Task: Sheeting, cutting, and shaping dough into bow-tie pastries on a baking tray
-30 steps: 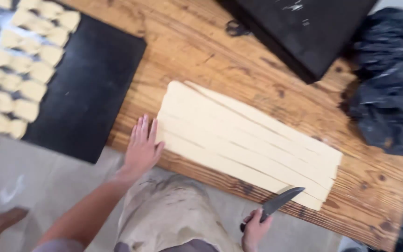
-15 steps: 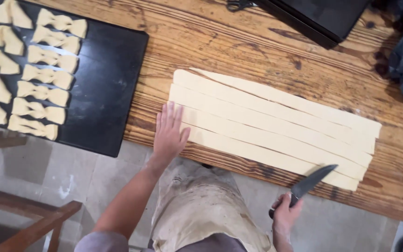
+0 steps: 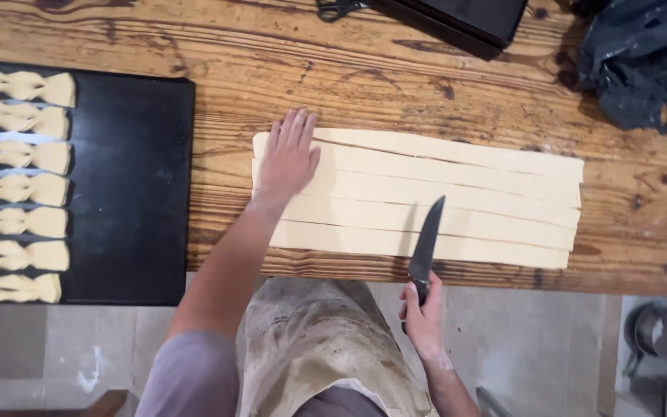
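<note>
Left hand point(image 3: 287, 158) lies flat, fingers together, on the dough strips point(image 3: 457, 197). Right hand point(image 3: 424, 313) grips the knife point(image 3: 426, 243), blade over the strips.

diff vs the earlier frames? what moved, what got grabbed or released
The right hand brought the knife up from below the table edge; its blade now lies across the near dough strips. The left hand slid slightly further onto the left end of the strips, flat as before. Nothing grabbed or released: the knife was held throughout. Strips, black tray and bow-shaped pieces look unchanged.
</note>
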